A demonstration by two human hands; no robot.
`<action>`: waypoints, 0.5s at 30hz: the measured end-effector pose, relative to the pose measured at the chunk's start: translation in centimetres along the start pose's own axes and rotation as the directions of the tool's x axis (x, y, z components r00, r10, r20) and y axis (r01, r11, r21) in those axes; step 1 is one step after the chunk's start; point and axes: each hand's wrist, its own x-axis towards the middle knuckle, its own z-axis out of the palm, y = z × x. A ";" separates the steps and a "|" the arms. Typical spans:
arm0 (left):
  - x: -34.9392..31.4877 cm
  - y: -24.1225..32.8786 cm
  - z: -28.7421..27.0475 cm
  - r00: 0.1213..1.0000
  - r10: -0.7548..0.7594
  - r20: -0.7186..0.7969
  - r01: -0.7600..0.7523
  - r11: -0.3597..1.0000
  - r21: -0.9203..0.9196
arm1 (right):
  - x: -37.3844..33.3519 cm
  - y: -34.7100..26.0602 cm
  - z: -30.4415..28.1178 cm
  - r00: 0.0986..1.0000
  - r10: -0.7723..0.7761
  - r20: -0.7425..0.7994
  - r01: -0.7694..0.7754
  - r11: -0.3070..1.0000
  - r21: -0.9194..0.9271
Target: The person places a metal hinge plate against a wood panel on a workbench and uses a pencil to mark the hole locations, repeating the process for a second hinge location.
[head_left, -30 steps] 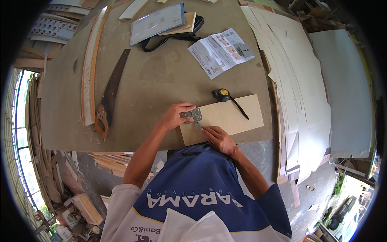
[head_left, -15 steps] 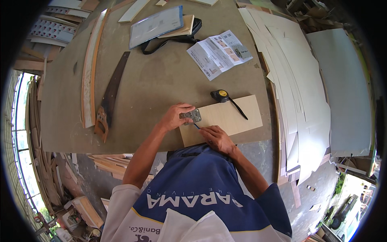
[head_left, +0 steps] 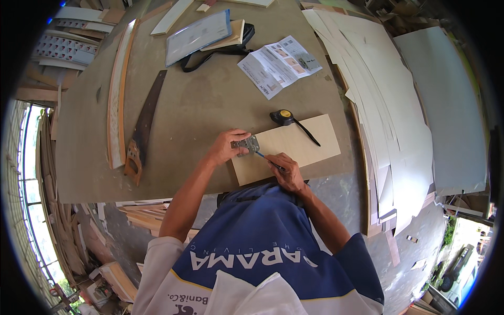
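Note:
My left hand (head_left: pixel 231 146) pinches a small grey metal plate with holes (head_left: pixel 253 143), holding it at the left end of a pale wooden board (head_left: pixel 310 142). Between the fingers of my right hand (head_left: pixel 286 170) is a slim blue pen-like tool (head_left: pixel 261 154). Its tip meets the plate's lower right edge; whether it touches is too small to tell. A black and yellow tape measure (head_left: pixel 282 116) rests at the board's far edge, its black strap lying across the wood.
A handsaw (head_left: pixel 144 126) and a long wooden strip (head_left: pixel 118 94) lie to the left. Farther back are an unfolded leaflet (head_left: pixel 281 65), a clear blue-edged folder (head_left: pixel 199 37) and a black strapped bag (head_left: pixel 247 39). Stacked white sheets (head_left: pixel 383 115) border the table (head_left: pixel 194 100) on the right.
My right hand has shifted slightly right and turned, so more of the blue tool shows. My left hand still grips the plate. The whole view has moved a little.

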 end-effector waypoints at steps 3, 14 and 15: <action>0.0 -0.3 -0.1 1.000 0.007 0.000 -0.007 1.000 0.022 | 0.1 0.5 0.4 0.983 -0.182 -0.004 0.181 0.980 -0.087; -0.1 -0.5 -0.1 0.999 0.035 -0.013 -0.033 0.995 0.099 | -0.6 0.8 0.5 0.980 -0.192 0.054 0.196 0.977 -0.089; -0.2 -0.6 -0.1 0.999 0.031 -0.012 -0.029 0.993 0.118 | -0.6 0.8 0.7 0.982 -0.181 0.059 0.186 0.980 -0.076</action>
